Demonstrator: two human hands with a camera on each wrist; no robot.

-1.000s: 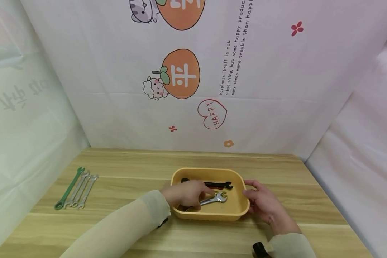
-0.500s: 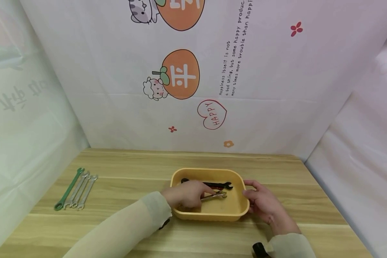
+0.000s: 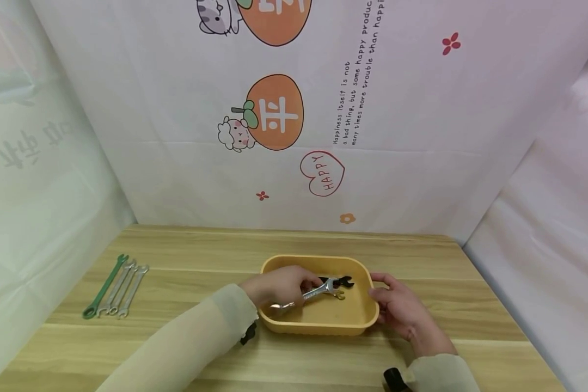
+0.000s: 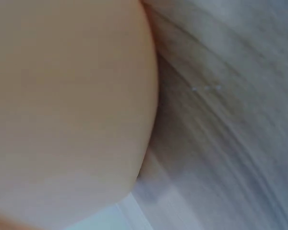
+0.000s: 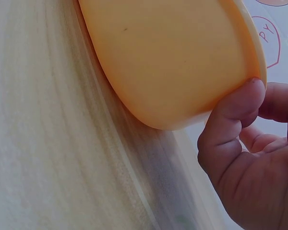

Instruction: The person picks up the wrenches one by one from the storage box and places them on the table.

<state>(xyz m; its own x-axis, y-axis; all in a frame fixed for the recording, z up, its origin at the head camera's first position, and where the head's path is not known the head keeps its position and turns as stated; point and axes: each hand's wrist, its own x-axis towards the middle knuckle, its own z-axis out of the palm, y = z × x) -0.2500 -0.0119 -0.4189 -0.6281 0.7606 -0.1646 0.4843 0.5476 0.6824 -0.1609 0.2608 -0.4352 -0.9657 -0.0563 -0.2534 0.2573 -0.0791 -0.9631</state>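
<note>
In the head view my left hand (image 3: 285, 284) reaches into a yellow plastic box (image 3: 318, 329) and grips a silver wrench (image 3: 318, 291) by the middle of its shaft. The wrench slants up to the right, its open jaw in front of a black wrench (image 3: 345, 281) lying in the box. A brassy wrench end (image 3: 340, 294) shows just below that jaw. My right hand (image 3: 403, 307) pinches the box's right rim, the thumb near the rim and fingers behind, as the right wrist view also shows. The left wrist view is mostly a blurred tan surface.
At the table's left lie a green wrench (image 3: 105, 287) and several silver wrenches (image 3: 133, 291), side by side. The wooden table (image 3: 191, 256) meets a printed white sheet (image 3: 402, 179) at the back, with more sheeting at both sides.
My left hand has lifted the silver wrench from among the tools, and its jaw has risen toward the black wrench. The right hand and box have stayed put.
</note>
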